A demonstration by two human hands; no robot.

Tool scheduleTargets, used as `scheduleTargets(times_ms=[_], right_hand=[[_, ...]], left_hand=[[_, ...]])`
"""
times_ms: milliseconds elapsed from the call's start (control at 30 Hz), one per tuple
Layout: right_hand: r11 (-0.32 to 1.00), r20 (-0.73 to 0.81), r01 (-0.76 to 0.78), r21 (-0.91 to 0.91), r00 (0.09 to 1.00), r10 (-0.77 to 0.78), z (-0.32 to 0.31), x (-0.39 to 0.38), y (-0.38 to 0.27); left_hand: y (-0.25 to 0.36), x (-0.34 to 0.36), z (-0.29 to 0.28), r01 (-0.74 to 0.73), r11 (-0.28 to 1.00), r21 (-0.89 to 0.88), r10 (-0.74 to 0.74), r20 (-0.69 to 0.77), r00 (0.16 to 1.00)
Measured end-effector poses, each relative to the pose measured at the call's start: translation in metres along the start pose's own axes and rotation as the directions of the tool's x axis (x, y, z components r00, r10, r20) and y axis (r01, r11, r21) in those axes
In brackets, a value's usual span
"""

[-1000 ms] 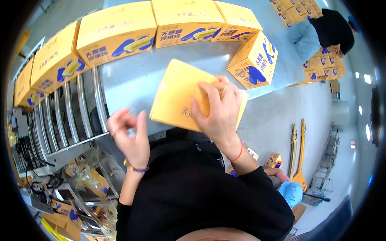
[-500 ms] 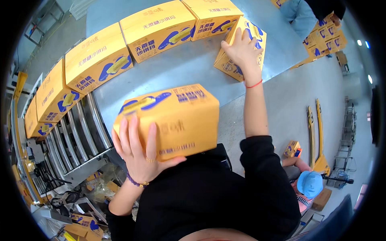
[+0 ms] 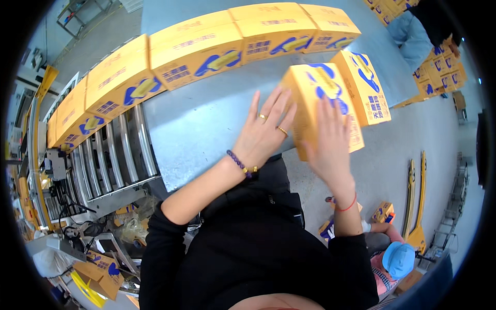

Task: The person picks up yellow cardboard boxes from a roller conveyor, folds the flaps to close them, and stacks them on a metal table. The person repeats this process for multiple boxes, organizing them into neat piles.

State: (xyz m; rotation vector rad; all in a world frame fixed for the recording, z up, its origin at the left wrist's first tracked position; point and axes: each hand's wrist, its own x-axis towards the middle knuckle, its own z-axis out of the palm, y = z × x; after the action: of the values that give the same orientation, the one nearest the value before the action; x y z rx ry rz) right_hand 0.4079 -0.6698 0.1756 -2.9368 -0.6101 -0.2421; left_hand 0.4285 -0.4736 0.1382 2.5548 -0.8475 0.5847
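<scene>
A yellow carton with a blue print stands at the right end of the metal table, close to another yellow carton on its right. My right hand lies against the near carton, fingers stretched flat over its printed face and thumb apart near its left edge. Beside the same carton's left face is my left hand, fingers spread, with a beaded bracelet and rings. Its fingertips overlap the carton; whether they touch it I cannot tell.
A curved row of yellow cartons runs along the far side of the metal table onto a roller conveyor at left. One person stands at upper right; another in a blue hat sits lower right, near a yellow pallet jack.
The carton from my left hand now stands at the right, under my right hand. My left hand has let go and moved up and right. My right hand has left the other carton.
</scene>
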Motion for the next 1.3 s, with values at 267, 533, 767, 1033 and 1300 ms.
scheduleTargets(times_ms=[267, 533, 767, 1033, 1300], right_hand=[[0.817, -0.069, -0.445, -0.367, 0.889, 0.454, 0.001, 0.005, 0.177], [0.928, -0.353, 0.246, 0.278, 0.925, -0.139, 0.018, 0.218, 0.044], [0.959, -0.281, 0.283, 0.029, 0.923, -0.263, 0.082, 0.32, -0.059], [0.867, 0.108, 0.497, 0.027, 0.861, -0.497, -0.014, 0.141, -0.074], [0.959, 0.061, 0.277, 0.062, 0.958, -0.281, 0.007, 0.098, -0.037]], left_hand=[[-0.088, -0.187, -0.127, 0.583, 0.812, 0.016, -0.546, -0.331, 0.77], [-0.119, -0.525, -0.23, 0.947, 0.045, 0.319, -0.797, -0.56, 0.227], [-0.172, -0.569, -0.208, 0.89, 0.071, 0.45, -0.982, -0.127, 0.142], [-0.171, -0.598, -0.211, 0.881, -0.054, 0.471, -0.969, -0.239, 0.068], [-0.18, -0.625, -0.205, 0.946, -0.134, 0.295, -0.954, -0.296, -0.043]])
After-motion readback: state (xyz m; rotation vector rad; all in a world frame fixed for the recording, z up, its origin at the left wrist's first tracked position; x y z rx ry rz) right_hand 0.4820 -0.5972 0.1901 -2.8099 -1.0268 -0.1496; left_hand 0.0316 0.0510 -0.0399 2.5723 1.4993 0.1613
